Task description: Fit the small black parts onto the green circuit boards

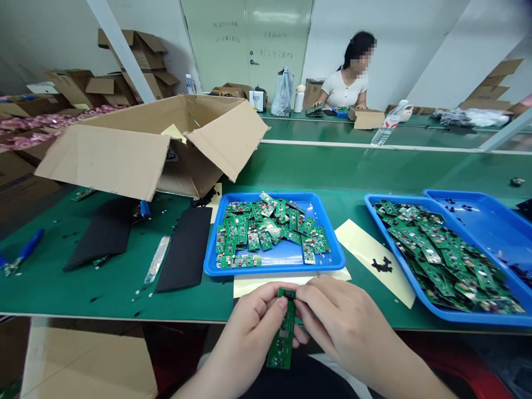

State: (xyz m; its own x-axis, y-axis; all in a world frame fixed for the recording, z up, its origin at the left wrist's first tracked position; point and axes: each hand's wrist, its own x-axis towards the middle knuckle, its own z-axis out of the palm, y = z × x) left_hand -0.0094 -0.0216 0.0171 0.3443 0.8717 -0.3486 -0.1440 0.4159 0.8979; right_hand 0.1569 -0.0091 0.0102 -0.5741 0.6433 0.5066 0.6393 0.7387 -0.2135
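Observation:
Just below the table's front edge, my left hand is closed around a narrow green circuit board, thumb on its face. The board hangs lengthwise towards me, with a small black part near its upper end. My right hand is closed at that same end, its fingertips pinched by the board's right edge; whether they hold a small piece is hidden. Straight ahead lies a blue tray with several loose circuit boards in it.
A second blue tray at right is heaped with boards, overlapping another blue tray. Black pieces lie on yellow paper. Left are black foam sheets, blue-handled pliers and a large open carton. A person sits opposite.

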